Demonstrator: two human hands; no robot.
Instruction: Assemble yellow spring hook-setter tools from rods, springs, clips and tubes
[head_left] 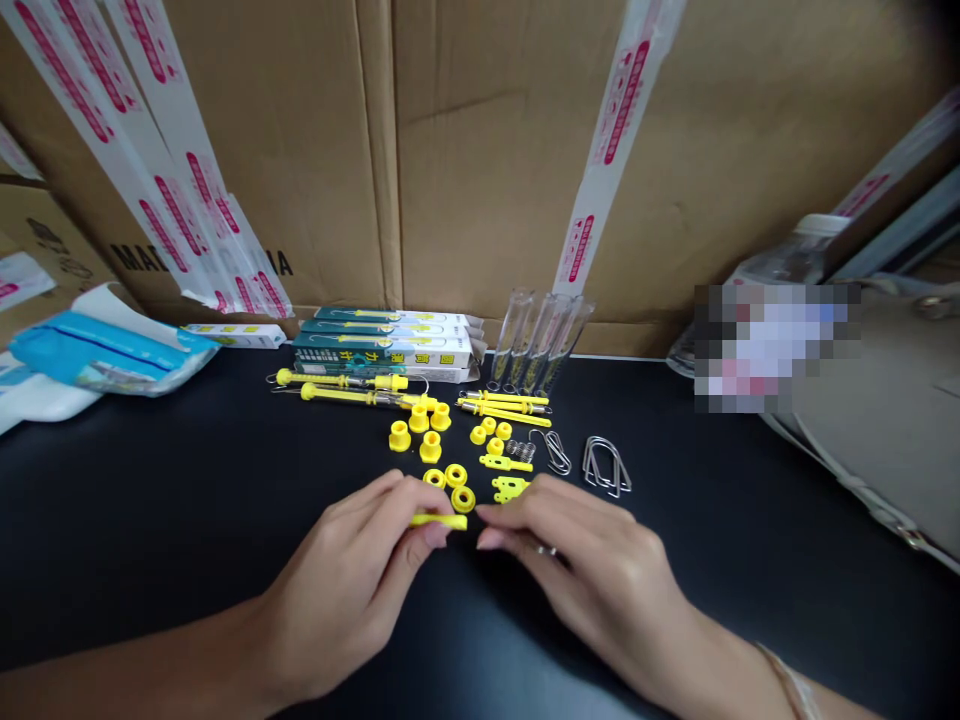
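My left hand (367, 570) is closed, pinching a slim yellow plastic strip (446, 521) between thumb and fingers. One end of the strip points toward my right hand (600, 570), whose thumb and index finger come together just beside it. Anything between those right fingertips is too small to make out. Right behind the hands lie yellow ring caps (463, 499) and flat yellow plates (510, 488), the plates partly covered by my right hand. Farther back are yellow flanged caps (430, 447), small yellow nuts (496, 446) and coil springs (520, 451).
Assembled spring scales (352, 396) lie before stacked printed boxes (386, 350). Clear tubes (540, 345) stand upright beside them. Metal hooks (556, 453) and bent wire loops (606, 466) lie right. A blue packet (112, 350), plastic bottle (787, 260), grey bag (877, 420) and cardboard (480, 150) border the black table.
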